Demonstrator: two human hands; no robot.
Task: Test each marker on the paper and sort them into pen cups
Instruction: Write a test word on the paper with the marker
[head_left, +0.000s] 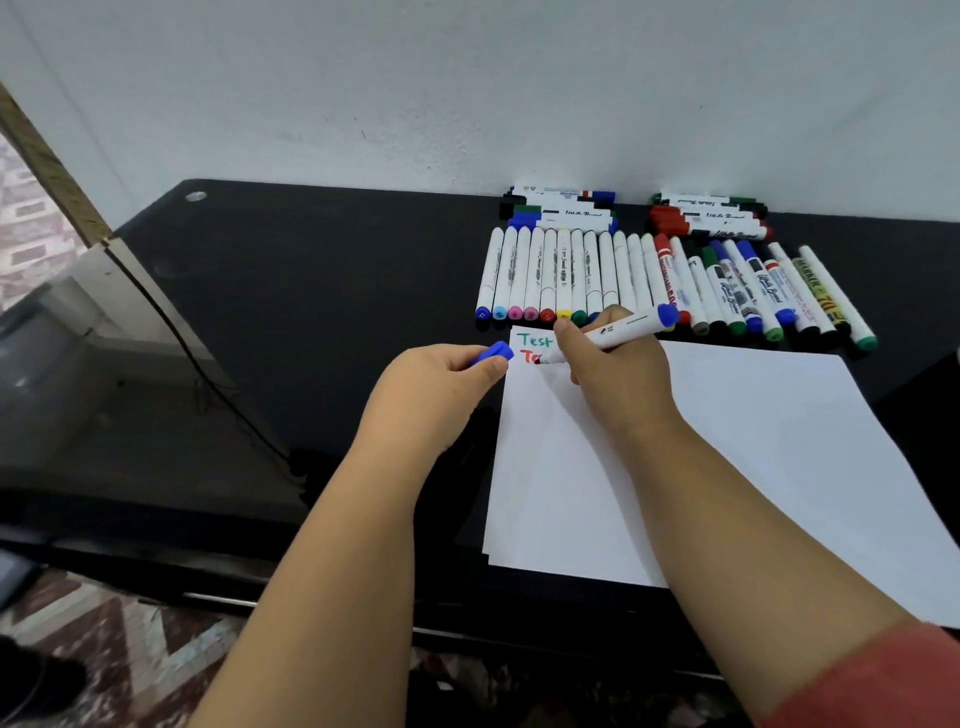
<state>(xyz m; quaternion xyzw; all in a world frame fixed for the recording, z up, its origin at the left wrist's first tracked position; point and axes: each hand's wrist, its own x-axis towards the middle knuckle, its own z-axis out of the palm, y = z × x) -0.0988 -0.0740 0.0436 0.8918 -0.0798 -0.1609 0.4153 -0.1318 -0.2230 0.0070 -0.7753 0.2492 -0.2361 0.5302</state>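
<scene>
Your right hand (613, 364) grips a blue-ended marker (623, 328), tip down on the paper (727, 441) at its far left corner, ready to write beneath a green "Test" (535, 340). Your left hand (441, 374) pinches the blue cap (493, 354) aside. Untested markers (649, 280) line the desk's (311, 312) back edge. Your hand hides the red word; no pen cups are visible.

The right hand (608, 358) grips a white marker (623, 328) with a blue end, its tip touching the top left corner of the paper (727, 467), beside a green "Test" and red letters. The left hand (441, 374) pinches a blue cap (493, 354) just off the paper's left edge. A row of markers (649, 280) lies along the table's (311, 291) far edge.
</scene>
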